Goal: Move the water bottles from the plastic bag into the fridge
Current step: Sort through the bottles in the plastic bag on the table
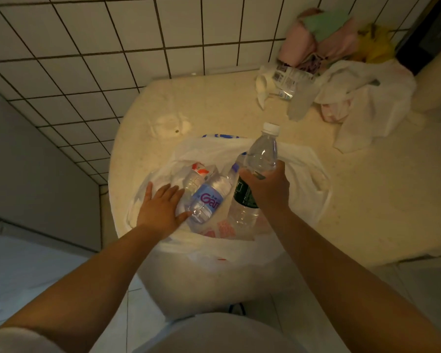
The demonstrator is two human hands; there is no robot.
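Observation:
A white plastic bag [303,164] lies open on the rounded end of a beige counter [214,103]. Inside it lie a clear bottle with a blue label [209,200], a bottle with a dark green label [242,202] and a third one with a red-and-white cap end [196,174]. My right hand [267,187] is shut around a clear water bottle with a white cap [262,151], held upright above the bag. My left hand [163,205] rests flat, fingers spread, on the bag's left side, touching the blue-label bottle. No fridge is in view.
An empty clear bottle [290,85] lies at the back of the counter beside crumpled white bags [367,103] and pink, green and yellow cloths [329,36]. A white tiled wall [112,47] runs behind. Pale floor [36,263] lies to the left below.

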